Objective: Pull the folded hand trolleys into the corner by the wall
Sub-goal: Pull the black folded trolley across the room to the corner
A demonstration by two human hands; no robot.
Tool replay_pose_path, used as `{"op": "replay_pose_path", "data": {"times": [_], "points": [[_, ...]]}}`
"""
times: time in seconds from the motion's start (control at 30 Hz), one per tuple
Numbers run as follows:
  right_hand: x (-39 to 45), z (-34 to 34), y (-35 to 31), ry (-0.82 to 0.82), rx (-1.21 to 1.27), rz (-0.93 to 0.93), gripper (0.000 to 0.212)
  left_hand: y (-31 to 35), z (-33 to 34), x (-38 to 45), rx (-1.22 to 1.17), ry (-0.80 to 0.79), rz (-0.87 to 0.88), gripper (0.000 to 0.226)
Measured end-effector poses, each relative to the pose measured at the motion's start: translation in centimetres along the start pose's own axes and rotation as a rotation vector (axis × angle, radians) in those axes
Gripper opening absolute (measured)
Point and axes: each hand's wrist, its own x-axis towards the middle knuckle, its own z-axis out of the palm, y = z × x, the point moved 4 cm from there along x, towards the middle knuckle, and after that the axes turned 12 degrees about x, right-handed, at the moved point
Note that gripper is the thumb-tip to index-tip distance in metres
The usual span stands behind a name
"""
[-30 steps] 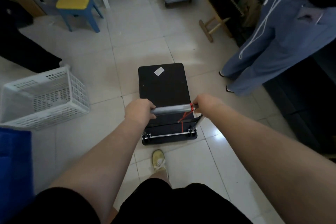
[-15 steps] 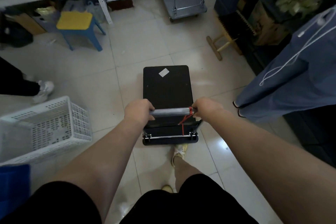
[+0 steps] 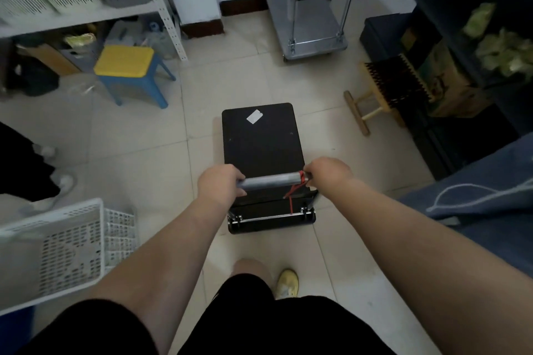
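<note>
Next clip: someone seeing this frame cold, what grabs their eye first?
Centre frame, both hands grip the grey handle of a black trolley on the tiled floor: left hand, right hand. The yellow-topped blue stool stands out at upper left, under the shelving. A white perforated basket fills the lower left.
</note>
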Motion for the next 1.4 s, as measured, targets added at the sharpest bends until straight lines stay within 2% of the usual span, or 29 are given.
{"op": "replay_pose_path", "data": {"times": [0.23,0.37,0.8,1.0,1.2,1.4], "points": [[10.4,-8.2,-1.5,-0.01,-0.026,-0.002,0.02,-3.5,-6.4,11.3,-0.015,0.038,-0.02,0.04],[16.2,-12.4,-2.4,-0.054,-0.016,0.031,0.019,-5.2,-10.0,17.4,-0.001,-0.006,0.022,0.037],[33.7,-24.9,-5.0,-0.015,0.019,0.043,0.018,-11.3,-21.0,35.2,0.018,0.021,0.022,0.031],[43.0,-31.6,-5.4,-0.016,-0.012,0.019,0.006,-12.9,-26.6,44.0,0.017,-0.011,0.0,0.032],[51.0,-37.5,-5.3,0.004,0.004,0.041,0.019,-14.3,-31.5,52.2,0.004,-0.031,-0.021,0.032],[56.8,-42.9,-5.9,0.02,-0.033,0.015,0.013,-16.1,-35.2,59.2,-0.017,-0.036,-0.021,0.031]]}}
